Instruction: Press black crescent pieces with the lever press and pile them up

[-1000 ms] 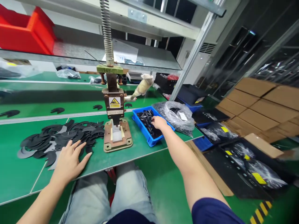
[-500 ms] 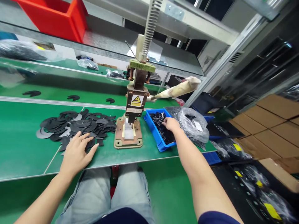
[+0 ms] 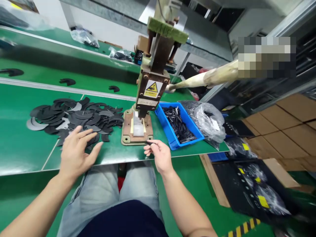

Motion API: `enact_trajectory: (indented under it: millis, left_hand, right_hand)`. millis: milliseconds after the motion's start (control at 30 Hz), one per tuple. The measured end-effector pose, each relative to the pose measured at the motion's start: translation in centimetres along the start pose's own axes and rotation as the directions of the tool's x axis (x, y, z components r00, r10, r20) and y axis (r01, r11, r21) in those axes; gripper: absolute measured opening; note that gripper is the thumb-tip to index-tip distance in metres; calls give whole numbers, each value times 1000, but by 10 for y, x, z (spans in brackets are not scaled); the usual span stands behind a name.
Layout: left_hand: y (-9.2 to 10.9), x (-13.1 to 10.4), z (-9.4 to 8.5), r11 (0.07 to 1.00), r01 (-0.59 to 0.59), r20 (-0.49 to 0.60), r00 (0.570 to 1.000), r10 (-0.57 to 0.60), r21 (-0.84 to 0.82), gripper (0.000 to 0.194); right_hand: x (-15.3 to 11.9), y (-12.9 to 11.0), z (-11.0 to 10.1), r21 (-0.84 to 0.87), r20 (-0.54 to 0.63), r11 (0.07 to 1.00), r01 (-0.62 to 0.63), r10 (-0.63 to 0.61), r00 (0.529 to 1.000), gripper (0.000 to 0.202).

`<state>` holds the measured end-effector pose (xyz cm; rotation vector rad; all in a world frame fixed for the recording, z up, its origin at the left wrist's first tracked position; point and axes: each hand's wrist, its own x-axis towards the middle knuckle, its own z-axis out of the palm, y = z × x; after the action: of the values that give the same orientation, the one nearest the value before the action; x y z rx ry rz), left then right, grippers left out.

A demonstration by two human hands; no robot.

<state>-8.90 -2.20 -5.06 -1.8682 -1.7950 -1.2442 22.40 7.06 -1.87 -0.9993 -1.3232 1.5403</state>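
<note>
My left hand (image 3: 77, 153) is open, fingers spread over the near edge of a pile of flat, curved black pieces (image 3: 91, 115). Between the thumb and fingers of my right hand (image 3: 160, 154) is a small black part (image 3: 149, 143), mostly hidden by the fingertips. That hand is at the front right corner of the base of a hand press (image 3: 127, 139). The press ram stands above a pale metal fixture (image 3: 138, 129). Just right of the press, a blue bin (image 3: 174, 144) holds many small, narrow black parts (image 3: 179, 123).
A clear plastic bag (image 3: 209, 120) lies right of the bin. The press lever (image 3: 207, 79) sticks out to the right. Behind the bench runs a green strip with a few curved black pieces (image 3: 67, 81). Cardboard boxes (image 3: 283, 125) are stacked at the right.
My right hand has come out of the blue bin and moved left to the press base, with a small black part in its fingers. My left hand stays by the pile. The view has shifted.
</note>
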Motion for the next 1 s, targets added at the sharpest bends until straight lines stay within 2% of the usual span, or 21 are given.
enact_trajectory:
  millis: [133,233,300,433,567,867,1000]
  left_hand:
    - [53,0,-3,972,-78,140,984,111,-221,56]
    - [83,-1,5,944,-31,237,965,114,-330,51]
    - [92,-2,10,930,12,263,960,91,-368,42]
    - [93,-2,13,918,58,272,961,56,-392,25]
    - [91,-4,10,918,48,260,964,61,-394,17]
    - [91,-8,8,919,38,263,962,72,-392,15]
    - [91,-8,7,919,22,250,965,84,-394,19]
  right_hand:
    - [-10,12,28,36,114,996,-82,77,991,46]
    - [-16,11,38,16,198,995,-95,90,976,45]
    - [-19,10,40,2,230,995,-101,98,968,43]
    - [-25,12,41,-44,247,993,-112,120,962,43]
    - [-28,15,42,-55,267,993,-108,119,956,45]
    - [-31,18,39,-39,301,998,-51,61,952,48]
    - [-33,21,37,-11,236,999,-37,39,971,46]
